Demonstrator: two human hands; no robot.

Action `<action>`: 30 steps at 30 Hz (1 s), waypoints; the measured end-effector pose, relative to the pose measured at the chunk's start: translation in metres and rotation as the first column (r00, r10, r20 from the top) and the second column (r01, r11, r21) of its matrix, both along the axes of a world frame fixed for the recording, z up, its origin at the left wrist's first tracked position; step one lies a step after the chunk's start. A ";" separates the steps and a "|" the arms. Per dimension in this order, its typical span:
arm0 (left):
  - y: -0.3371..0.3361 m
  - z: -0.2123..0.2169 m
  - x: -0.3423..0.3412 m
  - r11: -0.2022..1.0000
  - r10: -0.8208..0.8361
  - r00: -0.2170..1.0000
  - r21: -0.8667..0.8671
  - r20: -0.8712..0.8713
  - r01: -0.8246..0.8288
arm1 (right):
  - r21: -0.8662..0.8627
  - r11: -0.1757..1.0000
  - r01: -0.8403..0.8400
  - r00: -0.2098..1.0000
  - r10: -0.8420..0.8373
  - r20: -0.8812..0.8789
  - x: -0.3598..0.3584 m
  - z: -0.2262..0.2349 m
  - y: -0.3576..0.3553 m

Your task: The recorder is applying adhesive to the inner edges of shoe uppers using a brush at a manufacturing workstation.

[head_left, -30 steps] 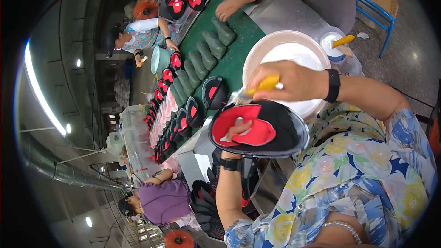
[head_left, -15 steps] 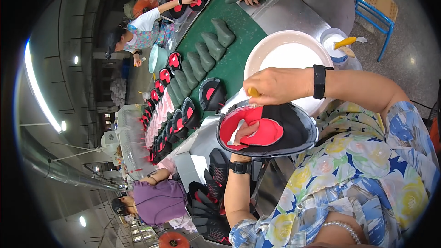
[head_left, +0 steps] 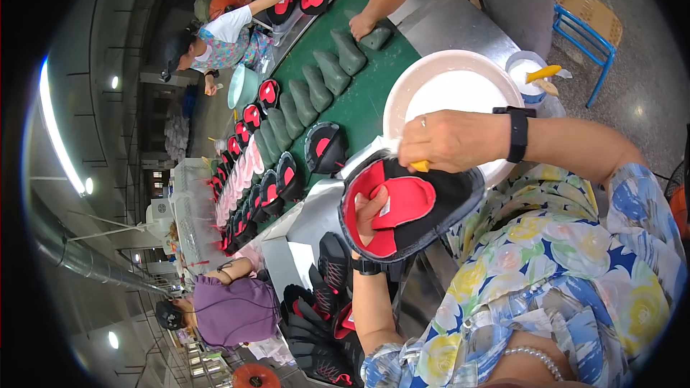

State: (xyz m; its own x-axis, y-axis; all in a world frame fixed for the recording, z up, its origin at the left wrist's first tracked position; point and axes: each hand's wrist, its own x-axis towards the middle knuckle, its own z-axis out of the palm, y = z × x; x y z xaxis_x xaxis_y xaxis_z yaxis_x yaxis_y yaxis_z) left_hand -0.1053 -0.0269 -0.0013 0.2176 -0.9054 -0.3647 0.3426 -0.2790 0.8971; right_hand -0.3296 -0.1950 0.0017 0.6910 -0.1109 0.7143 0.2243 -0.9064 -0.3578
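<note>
My left hand (head_left: 369, 212) is inside a black shoe upper (head_left: 449, 201) with a red lining, thumb on the red tongue, its other fingers mostly hidden. The upper is tilted, its opening facing up. Above its far edge, my right hand (head_left: 453, 140) is closed round a brush whose yellow handle end (head_left: 420, 166) pokes out below the fingers. The brush's pale head is blurred near the upper's rim. Just beyond my right hand stands a round pink basin (head_left: 395, 93) of white liquid.
A green conveyor belt (head_left: 374, 104) carries rows of grey shoe lasts (head_left: 332, 70) and black-red uppers (head_left: 325, 147). A co-worker's hand (head_left: 361, 25) touches a last. Beside the basin is a small tub (head_left: 519, 75) with a yellow-handled brush. Black uppers (head_left: 320, 330) are piled near my left arm.
The upper has turned in my left hand, and my right hand has moved slightly right along its rim. A co-worker's hand has come down onto a last on the belt.
</note>
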 end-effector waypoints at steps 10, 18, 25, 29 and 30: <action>0.004 0.008 -0.011 0.982 0.142 0.979 -0.144 0.144 -0.122 | 0.023 0.995 -0.094 0.981 0.089 0.174 -0.011 0.006 0.000; 0.001 -0.011 0.005 0.912 0.330 0.903 -0.339 0.275 -0.230 | 0.411 0.903 0.125 0.985 -0.162 0.055 -0.033 0.008 0.010; -0.011 -0.020 0.010 0.923 0.383 0.765 -0.247 0.517 -0.294 | 0.497 0.862 0.100 0.991 -0.131 0.028 -0.024 -0.010 0.023; 0.006 -0.088 0.105 0.861 0.508 0.656 -0.308 0.558 -0.405 | 0.626 0.736 0.258 0.958 -0.278 -0.067 -0.040 -0.007 -0.008; 0.009 -0.104 0.130 0.877 0.459 0.481 -0.294 0.747 -0.380 | 0.620 0.722 0.308 0.940 -0.333 -0.078 -0.046 -0.009 -0.012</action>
State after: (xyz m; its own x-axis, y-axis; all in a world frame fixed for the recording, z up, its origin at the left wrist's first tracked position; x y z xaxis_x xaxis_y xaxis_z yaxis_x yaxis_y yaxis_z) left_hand 0.0251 -0.0179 -0.1057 0.7368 -0.6422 0.2114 -0.4379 -0.2151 0.8729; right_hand -0.3760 -0.2068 -0.0069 0.5081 -0.7434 0.4349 -0.0143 -0.5122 -0.8588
